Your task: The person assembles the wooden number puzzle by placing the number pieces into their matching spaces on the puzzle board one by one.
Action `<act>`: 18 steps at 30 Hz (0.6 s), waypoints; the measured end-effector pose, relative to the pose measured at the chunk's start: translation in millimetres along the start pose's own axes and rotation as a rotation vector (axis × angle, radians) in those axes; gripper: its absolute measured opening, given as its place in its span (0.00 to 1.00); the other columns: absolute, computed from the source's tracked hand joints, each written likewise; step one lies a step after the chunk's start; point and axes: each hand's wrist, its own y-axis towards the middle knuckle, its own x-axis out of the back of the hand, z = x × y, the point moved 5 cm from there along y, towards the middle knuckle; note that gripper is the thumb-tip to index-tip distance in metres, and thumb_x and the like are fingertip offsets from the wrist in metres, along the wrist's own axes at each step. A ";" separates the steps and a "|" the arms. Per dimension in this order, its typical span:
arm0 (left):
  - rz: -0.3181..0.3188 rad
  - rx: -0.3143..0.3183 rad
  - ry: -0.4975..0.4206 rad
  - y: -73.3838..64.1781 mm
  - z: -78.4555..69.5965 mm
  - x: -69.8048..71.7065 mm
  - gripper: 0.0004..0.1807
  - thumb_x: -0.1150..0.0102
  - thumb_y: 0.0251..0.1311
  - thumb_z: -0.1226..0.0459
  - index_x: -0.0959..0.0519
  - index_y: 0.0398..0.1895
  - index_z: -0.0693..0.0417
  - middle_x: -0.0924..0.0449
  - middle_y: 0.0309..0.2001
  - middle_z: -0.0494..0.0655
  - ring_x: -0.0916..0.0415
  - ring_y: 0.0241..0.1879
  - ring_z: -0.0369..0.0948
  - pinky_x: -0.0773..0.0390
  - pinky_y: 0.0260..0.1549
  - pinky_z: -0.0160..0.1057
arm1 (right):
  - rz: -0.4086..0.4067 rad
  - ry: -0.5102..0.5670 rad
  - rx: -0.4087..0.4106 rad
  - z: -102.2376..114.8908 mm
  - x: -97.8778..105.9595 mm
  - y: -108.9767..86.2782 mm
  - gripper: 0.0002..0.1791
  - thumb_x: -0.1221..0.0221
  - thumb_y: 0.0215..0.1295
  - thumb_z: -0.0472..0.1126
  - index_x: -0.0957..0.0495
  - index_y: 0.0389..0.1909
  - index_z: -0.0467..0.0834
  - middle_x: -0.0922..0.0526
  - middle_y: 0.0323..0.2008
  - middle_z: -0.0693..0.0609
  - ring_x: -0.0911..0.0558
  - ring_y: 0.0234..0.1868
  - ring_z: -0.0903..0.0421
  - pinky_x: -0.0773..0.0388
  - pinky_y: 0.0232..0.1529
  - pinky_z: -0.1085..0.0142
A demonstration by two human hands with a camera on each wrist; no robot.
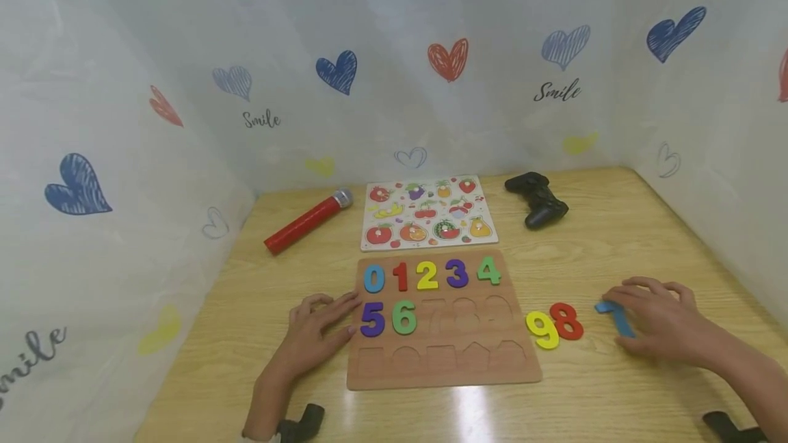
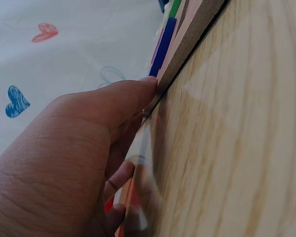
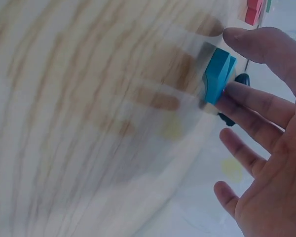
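Note:
A wooden number board (image 1: pixel 446 378) lies on the table, with coloured numbers 0 to 4 in its top row and a purple 5 (image 1: pixel 372 320) and green 6 (image 1: pixel 404 318) in the second. My left hand (image 1: pixel 317 333) rests at the board's left edge, its thumb and fingertips against it near the 5. Over on the right, my right hand (image 1: pixel 661 320) is at a blue number 7 (image 3: pixel 218 76). Its index and middle fingertips touch the piece while the thumb (image 3: pixel 246 43) stands apart from it. A yellow 9 (image 1: pixel 543 330) and red 8 (image 1: pixel 566 321) lie between board and right hand.
Behind the number board lies a fruit puzzle board (image 1: pixel 403 246). A red toy microphone (image 1: pixel 308 224) is at the back left and a black game controller (image 1: pixel 537 200) at the back right. Heart-printed white curtains (image 1: pixel 394 115) enclose the table (image 1: pixel 295 269).

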 end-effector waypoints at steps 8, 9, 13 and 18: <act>-0.001 0.011 -0.001 0.7 0.0 0.7 0.27 0.40 0.67 0.48 0.25 0.68 0.36 0.31 0.70 0.31 0.40 0.61 0.45 0.47 0.52 0.57 | 0.027 0.001 0.020 -1.6 -0.4 -1.5 0.33 0.24 0.45 0.45 0.20 0.55 0.40 0.22 0.56 0.40 0.34 0.60 0.36 0.48 0.48 0.30; 0.001 0.014 -0.003 0.5 0.2 0.8 0.27 0.40 0.66 0.47 0.25 0.68 0.35 0.31 0.70 0.31 0.40 0.61 0.45 0.47 0.52 0.57 | 0.024 0.000 0.023 -1.7 -0.1 -1.4 0.33 0.24 0.45 0.46 0.19 0.55 0.40 0.22 0.56 0.40 0.34 0.59 0.36 0.48 0.48 0.30; 0.002 0.023 -0.010 -0.5 0.9 1.1 0.27 0.39 0.66 0.47 0.25 0.68 0.34 0.32 0.70 0.29 0.40 0.61 0.44 0.47 0.51 0.56 | 0.003 -0.006 0.034 -0.5 1.1 -0.5 0.32 0.24 0.46 0.48 0.18 0.53 0.41 0.21 0.54 0.40 0.31 0.58 0.36 0.46 0.48 0.30; -0.003 0.015 -0.011 -0.8 0.2 1.0 0.27 0.39 0.66 0.47 0.25 0.68 0.34 0.31 0.69 0.30 0.40 0.61 0.44 0.47 0.51 0.56 | -0.019 0.019 0.024 1.9 2.2 0.0 0.31 0.23 0.45 0.53 0.17 0.50 0.42 0.20 0.50 0.42 0.29 0.56 0.37 0.46 0.50 0.31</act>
